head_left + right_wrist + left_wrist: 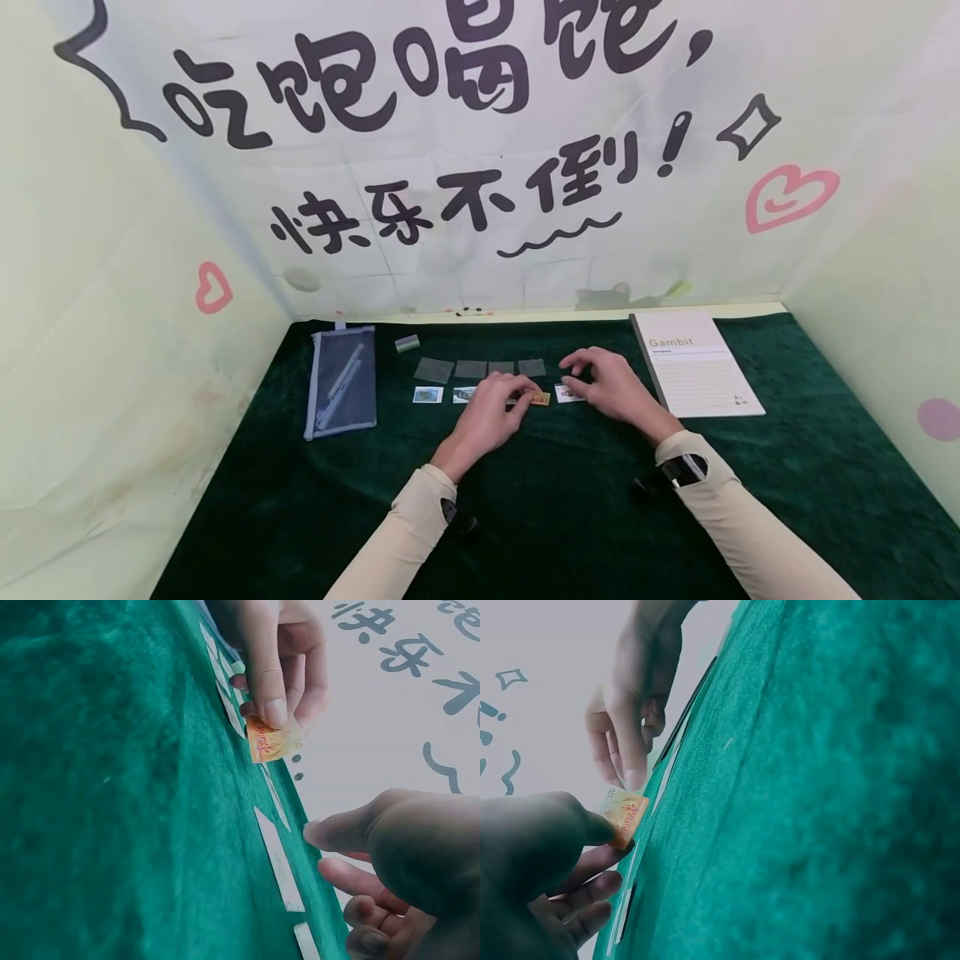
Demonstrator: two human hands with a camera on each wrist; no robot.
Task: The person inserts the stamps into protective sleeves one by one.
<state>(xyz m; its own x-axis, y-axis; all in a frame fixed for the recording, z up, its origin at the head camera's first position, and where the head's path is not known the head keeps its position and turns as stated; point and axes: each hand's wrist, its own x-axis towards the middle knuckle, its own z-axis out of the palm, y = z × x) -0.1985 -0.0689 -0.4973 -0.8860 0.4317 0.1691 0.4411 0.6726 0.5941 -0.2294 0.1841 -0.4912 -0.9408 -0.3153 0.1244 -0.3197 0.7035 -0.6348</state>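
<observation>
My left hand pinches an orange-and-yellow postage stamp between thumb and fingertips, tilted up off the cloth. My right hand hovers to its right, thumb and fingers apart and loosely bent; in the right wrist view nothing lies between them. Under that thumb is a white-edged stamp with a picture. Further left lie a blue-pictured stamp and another stamp, partly covered by the left hand. Behind them runs a row of small clear sleeves, several in number.
Dark green cloth covers the table. A blue zip pouch with pens inside lies at the left, and a small eraser-like block sits near the back. On the right is a white notebook. Printed fabric walls enclose the back and sides.
</observation>
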